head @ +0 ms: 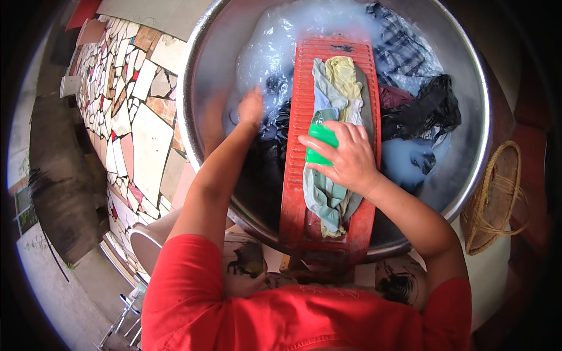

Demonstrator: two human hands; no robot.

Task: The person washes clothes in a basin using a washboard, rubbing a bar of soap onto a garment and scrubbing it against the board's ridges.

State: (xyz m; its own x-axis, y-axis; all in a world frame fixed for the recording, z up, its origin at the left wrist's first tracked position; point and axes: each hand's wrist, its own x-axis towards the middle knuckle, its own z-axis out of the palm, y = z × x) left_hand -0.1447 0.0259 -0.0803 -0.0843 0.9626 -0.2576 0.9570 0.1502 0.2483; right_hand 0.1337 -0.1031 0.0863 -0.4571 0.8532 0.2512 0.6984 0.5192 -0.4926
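Note:
A red ridged washboard (303,87) leans in a large round metal basin (193,101) of cloudy, sudsy water. My right hand (351,153) is closed around a green bar of soap (322,145), which rests against a wet, bunched garment (322,193) in pale green, blue and yellow lying lengthwise on the board. My left hand (251,105) is at the water on the board's left, its fingers partly hidden; whether it grips anything does not show. Dark cloth (279,127) lies in the water beside it.
A dark plaid cloth (397,48), a black cloth (432,109) and a maroon cloth (393,96) lie in the basin's right side. Outside it, a woven basket (491,197) stands at the right. Broken-tile paving (149,140) and a round-rimmed container (151,245) are at the left.

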